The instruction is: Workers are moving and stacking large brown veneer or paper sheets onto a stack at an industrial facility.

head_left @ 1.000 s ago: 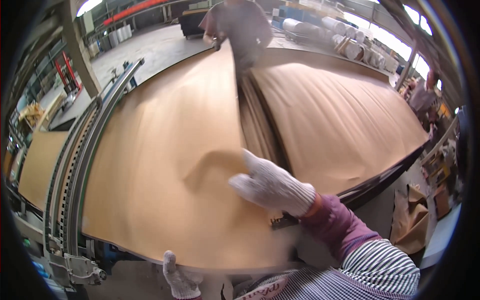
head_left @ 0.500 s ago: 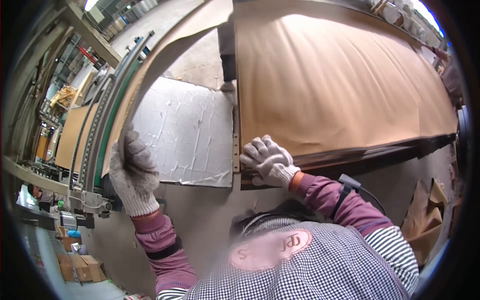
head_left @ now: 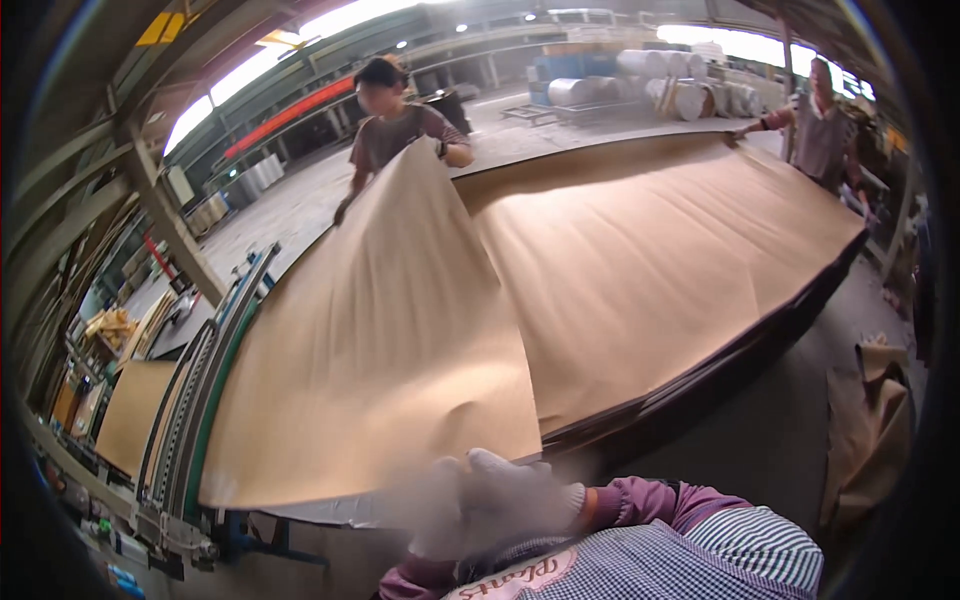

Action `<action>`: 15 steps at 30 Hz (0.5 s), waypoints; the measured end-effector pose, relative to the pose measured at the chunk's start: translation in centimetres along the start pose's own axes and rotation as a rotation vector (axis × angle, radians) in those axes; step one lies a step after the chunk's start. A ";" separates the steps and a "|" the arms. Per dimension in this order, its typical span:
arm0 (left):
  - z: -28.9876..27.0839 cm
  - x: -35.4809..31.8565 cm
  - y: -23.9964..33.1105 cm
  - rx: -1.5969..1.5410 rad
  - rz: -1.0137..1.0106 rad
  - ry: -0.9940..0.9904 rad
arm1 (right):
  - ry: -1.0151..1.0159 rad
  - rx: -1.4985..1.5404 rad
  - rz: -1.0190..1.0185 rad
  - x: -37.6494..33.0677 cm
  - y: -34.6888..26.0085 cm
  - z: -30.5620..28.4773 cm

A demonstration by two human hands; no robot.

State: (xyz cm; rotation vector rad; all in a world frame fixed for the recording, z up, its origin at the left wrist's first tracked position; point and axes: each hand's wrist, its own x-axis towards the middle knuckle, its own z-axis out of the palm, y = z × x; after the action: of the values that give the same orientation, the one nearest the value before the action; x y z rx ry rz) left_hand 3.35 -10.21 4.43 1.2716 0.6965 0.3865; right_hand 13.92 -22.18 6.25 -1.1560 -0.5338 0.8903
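Note:
A large brown paper-like sheet (head_left: 360, 380) is spread in front of me, its far end raised in a peak by a co-worker (head_left: 395, 135). At its near edge my gloved left hand (head_left: 435, 515) and gloved right hand (head_left: 525, 495) are close together, partly overlapping. Both are smeared, so I cannot tell whether their fingers grip the edge. To the right lies a second wide brown sheet (head_left: 650, 290) on a dark-edged stack. A strip of the silvery, wrinkled surface (head_left: 345, 512) shows under the left sheet's near edge.
A machine rail (head_left: 185, 430) with a green strip runs along the left. Another person (head_left: 825, 135) stands at the stack's far right corner. Crumpled brown paper (head_left: 870, 430) lies at the right. White rolls (head_left: 670, 75) stand at the back, and a post (head_left: 170, 205) rises at left.
The left sheet, folded up before, now covers most of the silvery surface. My left hand has moved right, beside my right hand, which is lower. The view has tilted up, showing the co-workers.

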 end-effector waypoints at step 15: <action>-11.5 4.4 -5.5 -0.391 -0.222 0.018 | 0.382 -0.344 -0.338 -6.6 -4.4 -7.4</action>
State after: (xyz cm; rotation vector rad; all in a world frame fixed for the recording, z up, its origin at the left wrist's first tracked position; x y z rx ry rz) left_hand -1.68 -0.56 -3.46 0.8136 0.7282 0.3324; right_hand 17.29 -32.27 8.34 -1.4534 -0.5564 0.2791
